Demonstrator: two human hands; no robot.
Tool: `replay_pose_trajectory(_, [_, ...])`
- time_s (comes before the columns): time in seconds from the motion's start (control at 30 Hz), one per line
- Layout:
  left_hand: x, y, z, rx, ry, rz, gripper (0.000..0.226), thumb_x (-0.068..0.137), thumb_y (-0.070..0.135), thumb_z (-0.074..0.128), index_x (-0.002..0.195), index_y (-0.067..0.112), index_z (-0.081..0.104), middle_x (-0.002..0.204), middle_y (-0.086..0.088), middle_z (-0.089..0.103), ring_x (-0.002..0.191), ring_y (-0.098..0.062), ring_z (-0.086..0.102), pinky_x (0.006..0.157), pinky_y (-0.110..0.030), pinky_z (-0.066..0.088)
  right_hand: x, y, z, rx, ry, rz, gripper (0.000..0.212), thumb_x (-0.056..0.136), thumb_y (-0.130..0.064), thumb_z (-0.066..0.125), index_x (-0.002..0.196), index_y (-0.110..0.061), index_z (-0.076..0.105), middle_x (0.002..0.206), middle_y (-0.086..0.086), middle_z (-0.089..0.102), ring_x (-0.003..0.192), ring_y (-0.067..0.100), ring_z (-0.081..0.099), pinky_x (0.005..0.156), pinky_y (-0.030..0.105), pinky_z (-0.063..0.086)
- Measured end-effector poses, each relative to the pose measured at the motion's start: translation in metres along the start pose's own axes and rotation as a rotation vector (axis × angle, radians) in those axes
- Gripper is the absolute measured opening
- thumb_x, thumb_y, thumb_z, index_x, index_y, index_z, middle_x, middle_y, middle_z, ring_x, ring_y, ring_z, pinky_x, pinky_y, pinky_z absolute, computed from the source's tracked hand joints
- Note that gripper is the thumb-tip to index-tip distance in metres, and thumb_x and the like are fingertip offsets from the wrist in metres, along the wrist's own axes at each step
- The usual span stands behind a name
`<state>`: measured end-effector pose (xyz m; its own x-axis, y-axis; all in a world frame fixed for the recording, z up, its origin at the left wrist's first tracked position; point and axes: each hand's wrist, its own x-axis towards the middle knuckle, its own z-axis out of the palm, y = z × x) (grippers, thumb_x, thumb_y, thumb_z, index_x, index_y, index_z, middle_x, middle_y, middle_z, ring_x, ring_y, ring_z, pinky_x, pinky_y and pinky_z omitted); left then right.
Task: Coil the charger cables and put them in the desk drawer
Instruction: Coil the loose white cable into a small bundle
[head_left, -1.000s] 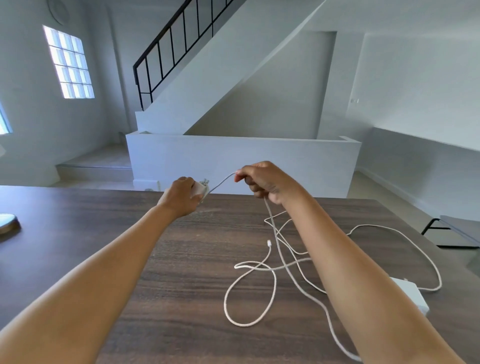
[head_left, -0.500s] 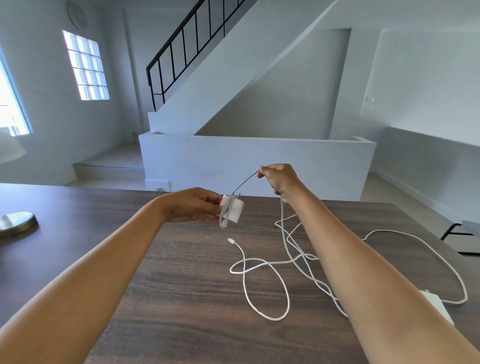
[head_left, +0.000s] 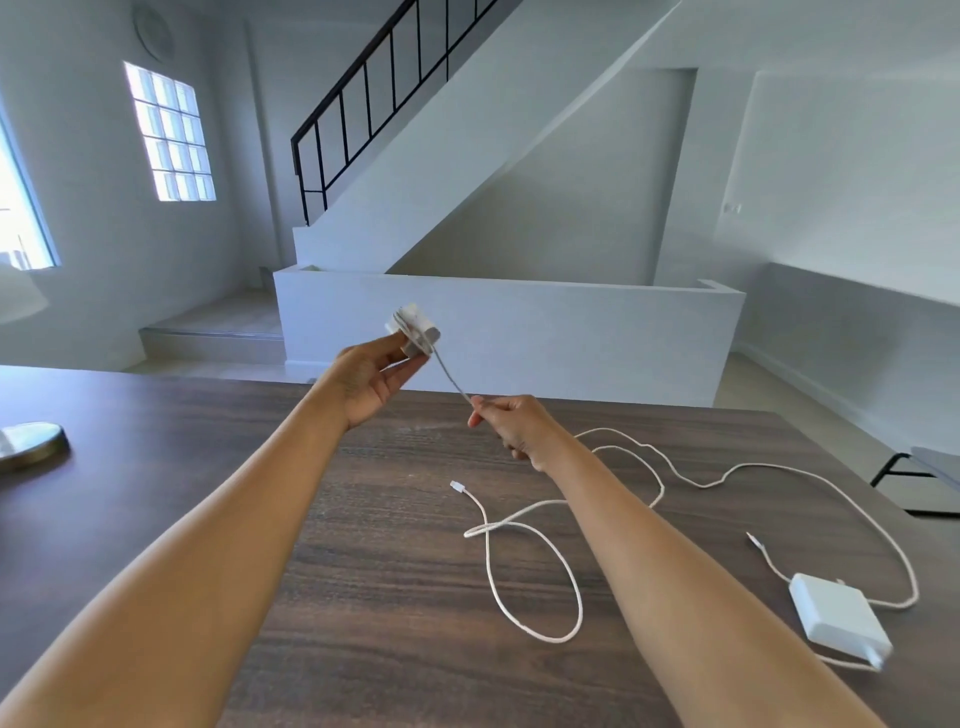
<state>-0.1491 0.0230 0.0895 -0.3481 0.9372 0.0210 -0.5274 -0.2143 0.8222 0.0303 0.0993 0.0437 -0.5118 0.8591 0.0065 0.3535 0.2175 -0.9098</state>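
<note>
My left hand (head_left: 371, 376) holds a small white charger plug (head_left: 414, 328) up above the desk's far edge, with a turn or two of white cable around it. That white cable (head_left: 524, 530) runs taut down to my right hand (head_left: 511, 426), which pinches it, then lies in loose loops on the dark wooden desk (head_left: 156, 493), its connector end (head_left: 457, 486) free. A larger white power brick (head_left: 839, 616) with its own cable (head_left: 852, 499) rests at the right of the desk. No drawer is in view.
A round brass lamp base (head_left: 31, 444) stands at the desk's left edge. A black-framed bench (head_left: 930, 473) sits past the right edge. A low white wall and a staircase lie beyond the desk.
My left hand has lifted and turned the plug, palm now up, and cable is wound around it. My right hand dropped lower along the cable. The loops on the desk have shrunk.
</note>
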Motion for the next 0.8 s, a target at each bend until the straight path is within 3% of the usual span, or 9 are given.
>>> replay_pose_trajectory(0.17, [0.01,0.001,0.01,0.06,0.233,0.073,0.006,0.086,-0.002,0.062,0.09,-0.006,0.059,0.094,-0.023,0.068,0.08,-0.026,0.07,0.076,-0.035,0.06,-0.017,-0.016,0.005,-0.073,-0.124,-0.055,0.035,0.097,-0.04,0.048,0.084,-0.016,0.069,0.058,-0.004,0.037,0.049,0.01,0.031,0.046,0.022,0.026])
replay_pose_trajectory(0.3, [0.02,0.0,0.013,0.219,0.399,0.14,0.009,0.08,-0.001,0.07,0.081,0.0,0.06,0.1,-0.019,0.067,0.084,-0.023,0.07,0.087,-0.036,0.057,-0.024,-0.031,0.007,-0.189,-0.146,-0.073,0.036,0.096,-0.042,0.05,0.077,-0.019,0.071,0.062,-0.002,0.042,0.062,0.017,0.039,0.048,0.023,0.029])
replay_pose_trajectory(0.43, [0.026,-0.003,0.007,0.415,0.48,0.171,0.011,0.078,0.003,0.071,0.074,0.002,0.061,0.094,-0.017,0.069,0.075,-0.02,0.07,0.086,-0.035,0.057,-0.026,-0.039,-0.004,-0.186,-0.082,-0.098,0.037,0.094,-0.039,0.054,0.067,-0.019,0.068,0.045,-0.007,0.034,0.045,0.013,0.027,0.045,0.022,0.024])
replay_pose_trajectory(0.5, [0.027,-0.008,0.006,0.45,0.491,0.152,0.009,0.077,0.003,0.07,0.081,-0.001,0.063,0.095,-0.017,0.069,0.071,-0.019,0.07,0.084,-0.035,0.058,-0.026,-0.042,-0.01,-0.183,-0.04,-0.099,0.036,0.093,-0.038,0.057,0.064,-0.019,0.066,0.033,-0.013,0.031,0.039,0.011,0.025,0.043,0.02,0.024])
replay_pose_trajectory(0.57, [0.027,-0.014,0.005,0.428,0.482,0.111,0.027,0.077,0.002,0.068,0.102,-0.006,0.061,0.091,-0.014,0.068,0.061,-0.017,0.071,0.075,-0.031,0.06,-0.028,-0.044,-0.014,-0.182,0.006,-0.109,0.034,0.092,-0.035,0.058,0.064,-0.018,0.067,0.031,-0.013,0.035,0.029,0.006,0.026,0.042,0.021,0.025])
replay_pose_trajectory(0.63, [0.025,-0.019,0.006,0.421,0.442,0.063,0.038,0.079,-0.004,0.064,0.116,-0.01,0.054,0.093,-0.015,0.067,0.058,-0.016,0.07,0.066,-0.029,0.061,-0.03,-0.045,-0.018,-0.173,0.043,-0.139,0.031,0.093,-0.031,0.059,0.069,-0.014,0.069,0.048,-0.011,0.052,0.025,0.003,0.035,0.045,0.02,0.027])
replay_pose_trajectory(0.67, [0.023,-0.021,0.006,0.427,0.409,0.029,0.038,0.081,-0.007,0.061,0.118,-0.011,0.052,0.098,-0.018,0.066,0.066,-0.018,0.071,0.069,-0.029,0.06,-0.03,-0.045,-0.02,-0.165,0.057,-0.154,0.03,0.093,-0.03,0.059,0.072,-0.012,0.07,0.063,-0.005,0.061,0.029,-0.001,0.04,0.048,0.02,0.029])
replay_pose_trajectory(0.73, [0.019,-0.024,0.005,0.422,0.341,-0.032,0.032,0.085,-0.009,0.057,0.117,-0.011,0.052,0.101,-0.02,0.064,0.089,-0.024,0.067,0.081,-0.033,0.056,-0.03,-0.043,-0.025,-0.149,0.095,-0.176,0.029,0.093,-0.029,0.059,0.076,-0.01,0.072,0.091,0.008,0.071,0.057,-0.004,0.052,0.057,0.021,0.036])
replay_pose_trajectory(0.8, [0.016,-0.026,0.004,0.398,0.311,-0.066,0.023,0.088,-0.007,0.056,0.111,-0.008,0.053,0.092,-0.018,0.063,0.091,-0.026,0.065,0.083,-0.034,0.056,-0.031,-0.043,-0.031,-0.13,0.131,-0.187,0.029,0.093,-0.029,0.059,0.075,-0.01,0.073,0.103,0.016,0.071,0.079,0.011,0.056,0.062,0.015,0.038])
